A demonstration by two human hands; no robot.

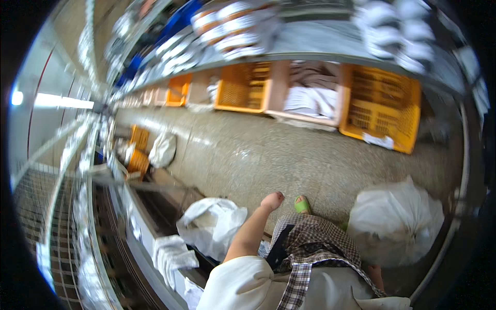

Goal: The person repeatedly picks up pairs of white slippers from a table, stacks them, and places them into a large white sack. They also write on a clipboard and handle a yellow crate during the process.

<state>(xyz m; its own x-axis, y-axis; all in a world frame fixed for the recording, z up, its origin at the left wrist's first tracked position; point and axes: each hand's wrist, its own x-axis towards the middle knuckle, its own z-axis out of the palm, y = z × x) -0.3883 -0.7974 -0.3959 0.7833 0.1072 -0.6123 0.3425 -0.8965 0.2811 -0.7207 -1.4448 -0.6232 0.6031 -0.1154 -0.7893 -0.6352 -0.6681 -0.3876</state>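
Observation:
My left hand (272,200) hangs out in front of me over the floor, its fingers curled in. No object shows in it, and it touches nothing. Beside my left forearm stands a white plastic bag (209,219) with its mouth spread wide. Low at my right side, only a little of my right hand (375,274) shows past the checked apron (323,240); its fingers are hidden. Close to that hand sits a big, full white plastic bag (395,219), gathered together at its front.
Crates line the far side: an orange crate (382,106), a pink crate (305,95) holding folded cloth, and another orange crate (243,85). White bundles (237,31) lie on the shelf above. White gloves (173,258) rest on the machine edge at left. A white sack (163,150) lies farther off.

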